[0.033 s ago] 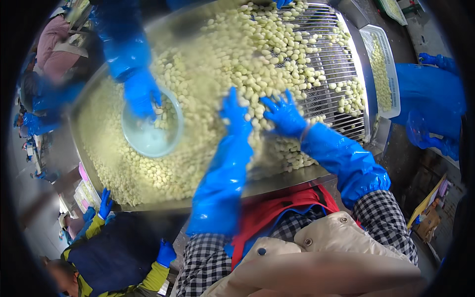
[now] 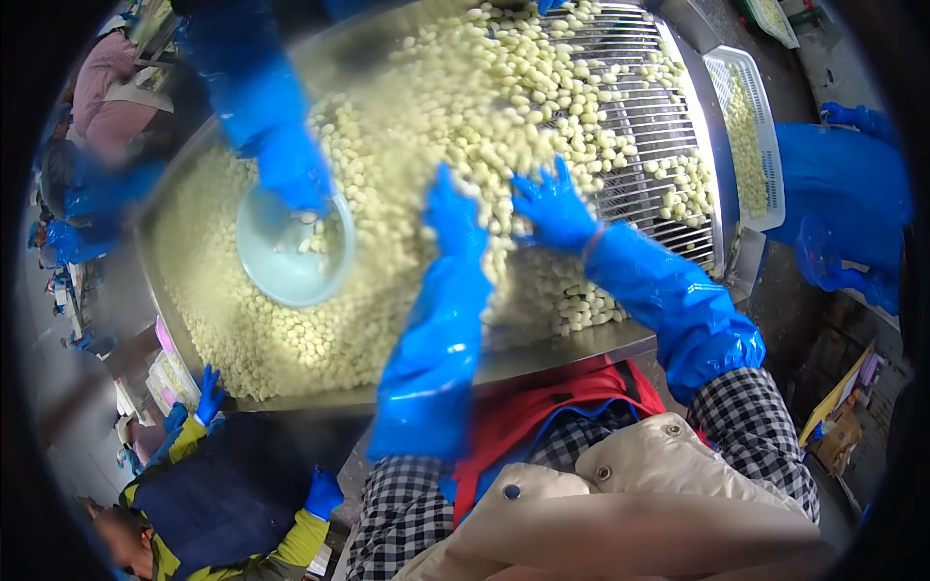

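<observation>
A thick layer of small pale green oval pieces, like peeled grapes [image 2: 528, 73], covers a steel sorting table [image 2: 513, 363]. My left hand [image 2: 454, 218], in a blue glove, rests on the pieces near the middle, fingers stretched forward and slightly blurred. To its right, my right hand [image 2: 555, 208] lies over the pieces with fingers spread, just left of the metal bar grate [image 2: 630, 116]. Neither hand grips anything visible. A light blue bowl [image 2: 254, 254] with a few pieces in it sits among the heap to the left, a co-worker's gloved hand [image 2: 295, 174] over its far rim.
A white basket [image 2: 772, 145] holding pale pieces stands beyond the table's right end, next to a person in blue [image 2: 838, 184]. Another co-worker [image 2: 223, 494] stands at the near left, one gloved hand at the table edge. More people appear at the far left.
Both my hands have shifted slightly, up and to the left, over the pieces. The co-worker's hand has moved right across the bowl toward its far rim.
</observation>
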Tool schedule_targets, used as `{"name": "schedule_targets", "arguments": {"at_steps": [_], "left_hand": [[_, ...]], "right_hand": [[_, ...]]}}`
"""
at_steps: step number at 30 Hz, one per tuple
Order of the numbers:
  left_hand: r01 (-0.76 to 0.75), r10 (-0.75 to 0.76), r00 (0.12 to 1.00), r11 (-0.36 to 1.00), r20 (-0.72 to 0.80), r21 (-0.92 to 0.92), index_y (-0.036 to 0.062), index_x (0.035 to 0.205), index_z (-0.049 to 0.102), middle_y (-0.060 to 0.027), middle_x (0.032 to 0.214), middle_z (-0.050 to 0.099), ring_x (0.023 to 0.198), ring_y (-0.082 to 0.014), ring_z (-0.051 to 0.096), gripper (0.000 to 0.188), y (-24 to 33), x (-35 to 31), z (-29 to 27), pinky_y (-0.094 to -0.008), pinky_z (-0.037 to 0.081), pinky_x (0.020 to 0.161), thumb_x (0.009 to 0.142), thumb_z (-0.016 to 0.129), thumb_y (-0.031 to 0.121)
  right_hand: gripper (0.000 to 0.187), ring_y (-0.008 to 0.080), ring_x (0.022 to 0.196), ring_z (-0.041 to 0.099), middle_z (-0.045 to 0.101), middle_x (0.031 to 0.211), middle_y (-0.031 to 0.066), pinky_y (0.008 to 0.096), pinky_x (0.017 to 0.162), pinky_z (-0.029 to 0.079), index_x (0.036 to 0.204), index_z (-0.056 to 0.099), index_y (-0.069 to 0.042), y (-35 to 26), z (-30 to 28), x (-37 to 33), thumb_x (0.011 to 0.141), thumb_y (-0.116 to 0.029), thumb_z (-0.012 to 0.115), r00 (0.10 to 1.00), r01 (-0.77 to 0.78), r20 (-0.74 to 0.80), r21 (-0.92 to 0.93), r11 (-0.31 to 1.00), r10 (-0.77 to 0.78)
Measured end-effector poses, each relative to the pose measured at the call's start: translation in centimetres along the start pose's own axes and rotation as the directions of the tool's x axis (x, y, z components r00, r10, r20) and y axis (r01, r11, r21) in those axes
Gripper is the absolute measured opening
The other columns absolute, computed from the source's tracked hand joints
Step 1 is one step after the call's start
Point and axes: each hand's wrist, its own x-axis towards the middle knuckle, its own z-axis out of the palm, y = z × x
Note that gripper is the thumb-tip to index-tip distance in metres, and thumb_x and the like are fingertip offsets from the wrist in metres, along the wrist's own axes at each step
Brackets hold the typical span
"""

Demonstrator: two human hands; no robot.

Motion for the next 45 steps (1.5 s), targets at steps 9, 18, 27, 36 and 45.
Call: {"name": "schedule_targets", "arguments": {"at_steps": [9, 18, 27, 36, 45], "left_hand": [[-0.331, 0.249, 0.943, 0.769, 0.219, 0.547, 0.0279, 0.14, 0.049, -0.0253, 0.154, 0.016, 0.138, -0.0556, 0.011, 0.082, 1.4, -9.9, -2.6, -0.0659, 0.023, 0.108, 0.069, 0.079, 0.054], [-0.349, 0.131, 0.929, 0.624, 0.347, 0.699, 0.029, 0.151, 0.03, -0.0243, 0.156, 0.01, 0.137, -0.0551, 0.018, 0.09, -0.1, -15.7, -3.3, -0.0568, 0.037, 0.105, 0.076, 0.078, 0.037], [-0.197, -0.125, 0.841, 0.836, 0.527, 0.512, 0.0233, 0.151, 0.029, -0.0262, 0.154, 0.018, 0.126, -0.0505, 0.042, 0.077, 4.0, -20.6, -3.2, -0.0513, 0.046, 0.096, 0.086, 0.067, 0.039], [-0.247, 0.171, 0.937, 0.942, 0.305, 0.229, 0.0162, 0.139, 0.049, -0.0209, 0.137, 0.047, 0.107, -0.0357, 0.059, 0.059, 6.1, -18.3, -2.9, -0.0389, 0.051, 0.087, 0.085, 0.069, 0.029], [0.788, -0.333, 0.598, 0.075, 0.729, -0.612, 0.0173, 0.143, 0.045, -0.0078, 0.122, 0.058, 0.082, -0.0108, 0.053, 0.045, 6.4, -14.0, -1.3, -0.0225, 0.048, 0.071, 0.101, 0.045, 0.033]], "right_hand": [[0.071, 0.0464, 0.143, 0.011, 0.026, 0.155, 0.0146, 0.0721, 0.108, 0.009, 0.148, 0.035, -0.03, 1.5, 0.9, -8.5, 0.086, -0.054, 0.06, 0.926, -0.372, -0.056, 0.04, 0.927, 0.374], [0.077, 0.0488, 0.141, 0.014, 0.022, 0.156, 0.016, 0.0689, 0.106, 0.02, 0.146, 0.039, -0.032, 2.0, 1.1, -18.9, 0.077, -0.043, 0.073, 0.933, -0.356, 0.085, 0.057, 0.933, 0.351], [0.045, 0.0313, 0.083, 0.067, 0.057, 0.122, 0.0158, 0.0436, 0.067, 0.053, 0.125, 0.057, -0.017, -0.8, -1.2, -17.2, 0.085, -0.035, 0.066, 0.918, -0.395, 0.111, 0.32, 0.861, 0.38], [0.016, 0.0331, 0.08, 0.068, 0.069, 0.09, 0.013, 0.0428, 0.067, 0.054, 0.096, 0.07, -0.012, 5.7, 1.5, -0.5, 0.083, -0.015, 0.062, 0.872, -0.487, 0.095, 0.097, 0.868, 0.479], [0.026, 0.0244, 0.081, 0.07, 0.07, 0.092, 0.0145, 0.034, 0.073, 0.054, 0.104, 0.073, -0.01, -2.6, -2.4, -5.6, 0.086, -0.028, 0.071, 0.936, -0.335, 0.195, 0.756, 0.562, 0.294]]}}
